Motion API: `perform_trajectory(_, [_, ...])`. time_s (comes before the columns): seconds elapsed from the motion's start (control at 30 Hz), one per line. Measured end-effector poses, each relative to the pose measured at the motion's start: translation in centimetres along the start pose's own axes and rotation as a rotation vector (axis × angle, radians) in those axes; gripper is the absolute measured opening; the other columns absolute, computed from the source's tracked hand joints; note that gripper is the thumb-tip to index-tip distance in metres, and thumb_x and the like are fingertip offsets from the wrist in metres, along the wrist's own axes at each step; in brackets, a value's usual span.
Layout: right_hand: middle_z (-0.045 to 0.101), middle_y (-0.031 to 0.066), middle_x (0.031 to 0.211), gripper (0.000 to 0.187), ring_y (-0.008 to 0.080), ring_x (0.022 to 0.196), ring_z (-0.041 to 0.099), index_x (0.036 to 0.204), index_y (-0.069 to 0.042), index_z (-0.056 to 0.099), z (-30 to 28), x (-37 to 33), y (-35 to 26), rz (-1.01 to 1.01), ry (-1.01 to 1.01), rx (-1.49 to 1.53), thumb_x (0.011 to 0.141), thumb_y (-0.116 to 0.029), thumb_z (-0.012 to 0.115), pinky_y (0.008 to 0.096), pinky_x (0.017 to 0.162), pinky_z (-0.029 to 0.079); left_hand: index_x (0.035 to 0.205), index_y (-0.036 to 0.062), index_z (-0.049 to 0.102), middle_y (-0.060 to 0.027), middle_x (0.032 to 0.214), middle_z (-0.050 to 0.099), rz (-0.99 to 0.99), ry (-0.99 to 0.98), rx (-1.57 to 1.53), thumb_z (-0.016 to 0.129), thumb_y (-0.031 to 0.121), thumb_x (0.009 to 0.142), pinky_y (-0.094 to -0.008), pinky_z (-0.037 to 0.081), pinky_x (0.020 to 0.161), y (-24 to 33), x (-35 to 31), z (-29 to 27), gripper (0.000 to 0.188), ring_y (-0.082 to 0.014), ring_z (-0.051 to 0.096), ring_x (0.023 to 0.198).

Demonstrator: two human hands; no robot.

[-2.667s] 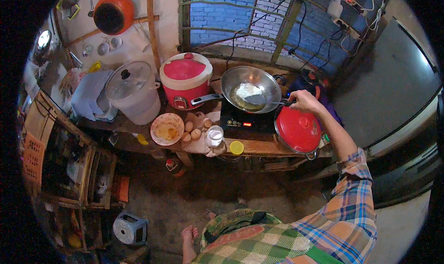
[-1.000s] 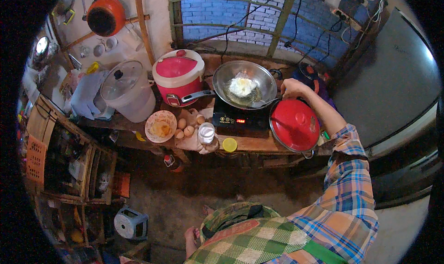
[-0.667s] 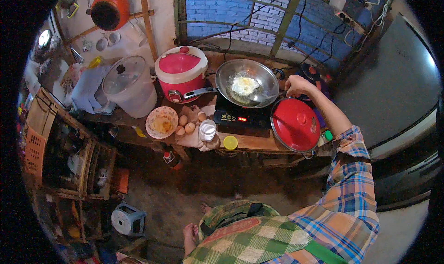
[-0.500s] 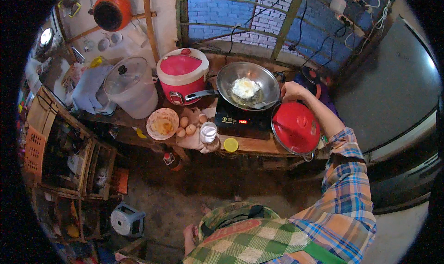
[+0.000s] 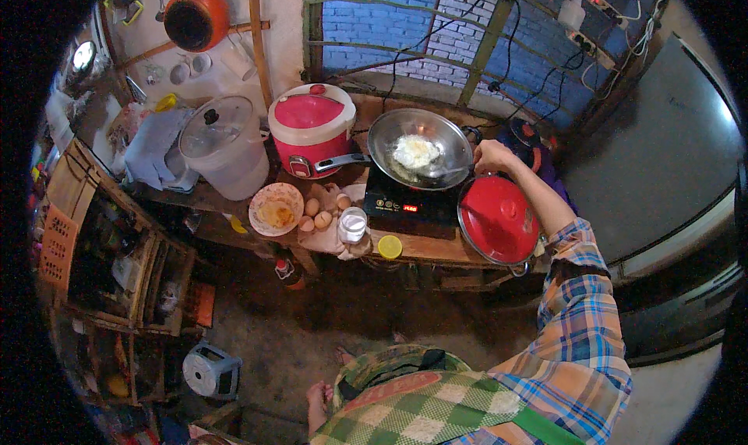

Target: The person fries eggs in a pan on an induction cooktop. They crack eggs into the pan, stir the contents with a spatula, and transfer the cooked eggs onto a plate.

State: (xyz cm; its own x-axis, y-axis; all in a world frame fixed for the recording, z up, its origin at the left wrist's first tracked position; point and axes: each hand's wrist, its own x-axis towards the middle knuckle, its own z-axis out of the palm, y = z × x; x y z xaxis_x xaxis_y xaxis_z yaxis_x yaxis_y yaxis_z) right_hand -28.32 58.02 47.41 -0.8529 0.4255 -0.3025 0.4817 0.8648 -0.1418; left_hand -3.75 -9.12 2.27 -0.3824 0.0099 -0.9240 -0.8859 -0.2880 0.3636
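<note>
Moved from the red lid (image 5: 499, 219) to the steel pan (image 5: 421, 137) on the bench (image 5: 436, 246), the right hand (image 5: 492, 155) grips a spatula (image 5: 448, 170) beside the frying egg (image 5: 415, 150), seemingly mid-cooking, a careful lift likely next; left hand unseen.

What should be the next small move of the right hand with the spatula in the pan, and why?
Probably slide the spatula further under the egg. The right hand holds it at the rim of the pan, its tip only near the egg's edge. The egg lies white and whole in the middle, and the pan sits on the cooker with its display lit, so the underside likely keeps cooking.
</note>
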Motion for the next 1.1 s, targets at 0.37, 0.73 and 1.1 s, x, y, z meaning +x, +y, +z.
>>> perform_trajectory(0.37, [0.067, 0.0098, 0.069, 0.022, 0.0219, 0.062, 0.065, 0.078, -0.007, 0.07, 0.0, -0.1, -0.2, -0.124, -0.043, -0.108, 0.057, -0.014, 0.07, 0.0346, 0.058, 0.052, 0.076, 0.0047, 0.049, -0.0096, 0.06, 0.049, -0.09, -0.21, -0.295, 0.049, 0.017, 0.092, -0.0312, 0.03, 0.036, -0.6, 0.0, -1.6, 0.021, -0.0179, 0.04, 0.042])
perform_trajectory(0.73, [0.067, 0.0089, 0.071, 0.022, 0.0204, 0.06, 0.065, 0.077, -0.006, 0.069, -0.6, -1.4, -1.3, -0.112, -0.082, -0.068, 0.057, -0.015, 0.071, 0.0343, 0.057, 0.052, 0.077, 0.0036, 0.05, -0.0102, 0.061, 0.053, 0.055, 0.007, 0.111, 0.046, 0.021, 0.093, -0.0315, 0.042, 0.038, -0.7, -0.9, -1.3, 0.024, -0.0201, 0.05, 0.046])
perform_trajectory(1.1, [0.067, 0.0108, 0.074, 0.023, 0.0235, 0.066, 0.066, 0.078, -0.007, 0.069, -0.5, -0.6, -1.5, -0.058, -0.06, -0.014, 0.058, -0.017, 0.07, 0.0353, 0.061, 0.052, 0.084, 0.0032, 0.047, -0.0087, 0.06, 0.048, -0.009, -0.012, -0.083, 0.044, 0.024, 0.095, -0.0324, 0.032, 0.035, -1.9, 0.3, -2.3, 0.023, -0.0181, 0.041, 0.042])
